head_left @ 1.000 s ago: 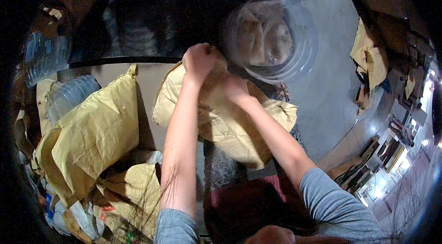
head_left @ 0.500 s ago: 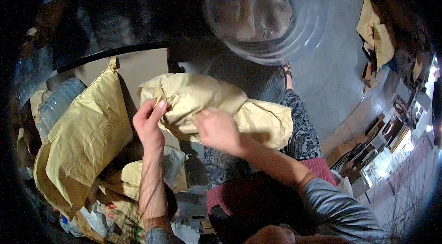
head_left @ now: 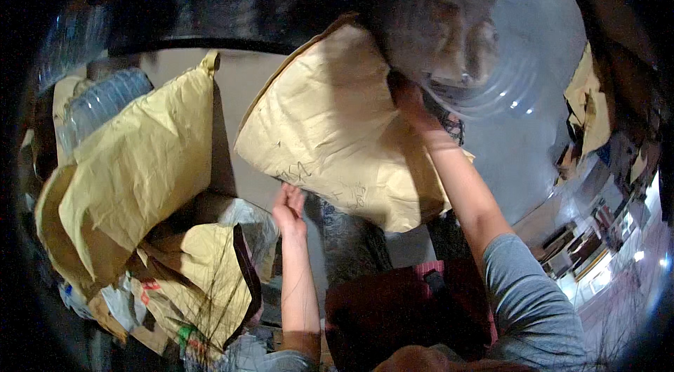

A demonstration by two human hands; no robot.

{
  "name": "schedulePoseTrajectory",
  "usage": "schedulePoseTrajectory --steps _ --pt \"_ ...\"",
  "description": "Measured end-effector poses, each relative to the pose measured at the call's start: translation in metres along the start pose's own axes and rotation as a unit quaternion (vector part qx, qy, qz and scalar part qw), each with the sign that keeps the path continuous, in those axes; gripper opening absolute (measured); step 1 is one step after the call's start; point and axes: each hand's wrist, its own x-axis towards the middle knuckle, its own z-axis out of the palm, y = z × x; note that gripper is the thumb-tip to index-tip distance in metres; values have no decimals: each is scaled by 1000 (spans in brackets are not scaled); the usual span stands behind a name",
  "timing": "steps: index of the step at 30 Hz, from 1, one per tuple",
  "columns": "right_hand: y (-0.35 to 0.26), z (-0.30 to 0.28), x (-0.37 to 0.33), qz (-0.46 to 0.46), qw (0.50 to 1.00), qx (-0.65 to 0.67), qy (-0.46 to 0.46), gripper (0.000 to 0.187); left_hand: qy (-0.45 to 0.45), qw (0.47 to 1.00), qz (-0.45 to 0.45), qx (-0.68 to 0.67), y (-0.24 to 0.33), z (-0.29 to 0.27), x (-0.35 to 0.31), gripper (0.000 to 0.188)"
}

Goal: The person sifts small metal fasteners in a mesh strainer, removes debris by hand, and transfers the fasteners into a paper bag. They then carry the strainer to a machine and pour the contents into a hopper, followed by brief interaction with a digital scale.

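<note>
A large yellowish-brown paper sack point(head_left: 330, 119), creased and with handwriting near its lower edge, is spread out in front of me above my lap. My right hand point(head_left: 414, 105) reaches to the sack's far right edge and grips it there; its fingers are in shadow and partly hidden. Just below the sack's lower left edge is my left hand point(head_left: 288, 209), fingers stretched and apart, holding nothing. Whether its fingertips touch the paper I cannot tell. Another paper sack point(head_left: 140, 168) stands to the left, and a crumpled paper piece point(head_left: 203, 260) lies below it.
Beyond my right hand stands a large clear plastic container point(head_left: 519, 84) with something brownish inside. A ribbed clear plastic bottle point(head_left: 112, 95) lies behind the left sack. Torn brown paper point(head_left: 590, 102) and stacked cardboard line the right side. Pale cardboard point(head_left: 246, 77) lies behind the sacks.
The sack in front of me, bunched up before, is now spread out wide. My right hand has moved to its far right edge, and my left hand has let go and dropped lower.
</note>
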Motion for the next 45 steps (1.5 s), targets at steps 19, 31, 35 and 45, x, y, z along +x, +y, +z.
schedulePoseTrajectory --steps 19,31,35,45 --pt "-6 40 10 187 917 345 -67 39 -229 916 -65 -321 -75 35 121 62" --pt "-65 -19 -59 257 870 414 -77 46 -199 961 187 35 -65 -2 4 61" --pt "-64 -38 -61 287 877 359 -136 46 -294 913 -63 -277 -43 16 -16 59" --pt "-82 -39 -26 303 877 314 -201 45 -406 909 14 -93 -98 48 40 68"
